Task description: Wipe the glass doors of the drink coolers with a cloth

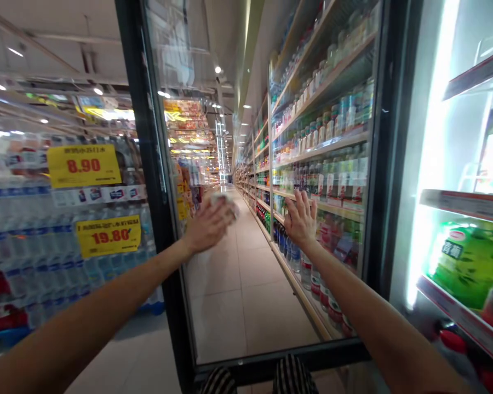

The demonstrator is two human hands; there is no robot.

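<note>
An open cooler door with a clear glass pane (217,323) in a black frame (150,126) stands in front of me. My left hand (205,227) is at the pane, its fingers over a small crumpled cloth (229,207). Motion blurs both, and the cloth shows only as a whitish and dark patch. To the right, my right hand (302,219) lies against the glass with its fingers spread and nothing in it. Both forearms reach up from the bottom corners.
Lit cooler shelves (464,205) hold a green pack (464,262) at the right. On the left are stacked water bottles (53,235) with yellow price signs (84,166). Bottle shelves (324,137) and a tiled floor (225,273) show in the glass. Striped knees (293,377) are below.
</note>
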